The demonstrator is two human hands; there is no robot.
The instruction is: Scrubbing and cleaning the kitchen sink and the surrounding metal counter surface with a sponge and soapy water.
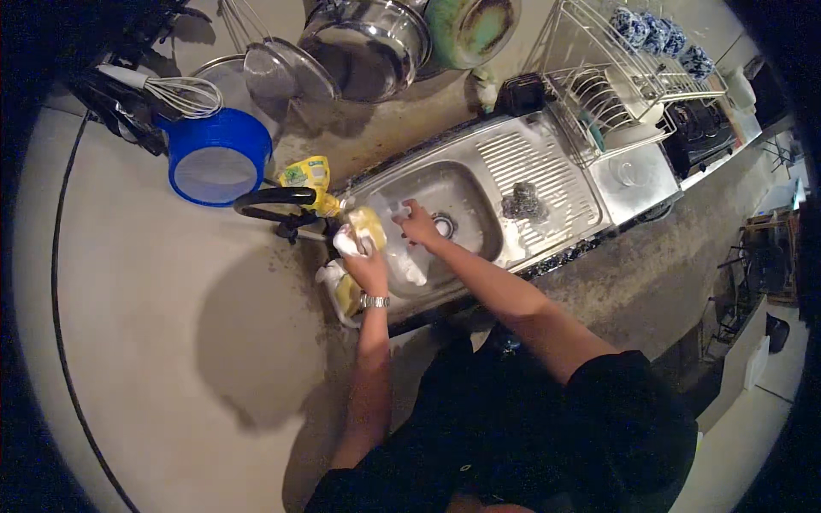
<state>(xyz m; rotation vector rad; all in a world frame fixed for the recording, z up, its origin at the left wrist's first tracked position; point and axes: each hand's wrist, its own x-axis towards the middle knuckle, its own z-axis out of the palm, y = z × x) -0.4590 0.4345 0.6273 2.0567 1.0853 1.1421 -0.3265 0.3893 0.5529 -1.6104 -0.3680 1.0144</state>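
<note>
One sponge (368,224) fills the clamped left hand (366,269); the right hand's grip (417,226) is unclear.

1. Sink (466,184): one basin, the landmark.
2. Left hand (368,267) and right hand (419,227): two in all, over the sink.
3. Foamy yellow sponge (368,226): one held, over the sink's left end.
4. Yellow bottle (305,173): one, just left of the sink.
5. Blue strainer (215,171): one, left of the sink.
6. Whisk (186,97): one, farther left of the sink.
7. Dark scourer (524,203): one, right of the sink.
8. Blue-and-white cups (631,28): four visible, beyond the sink, rightward.
</note>
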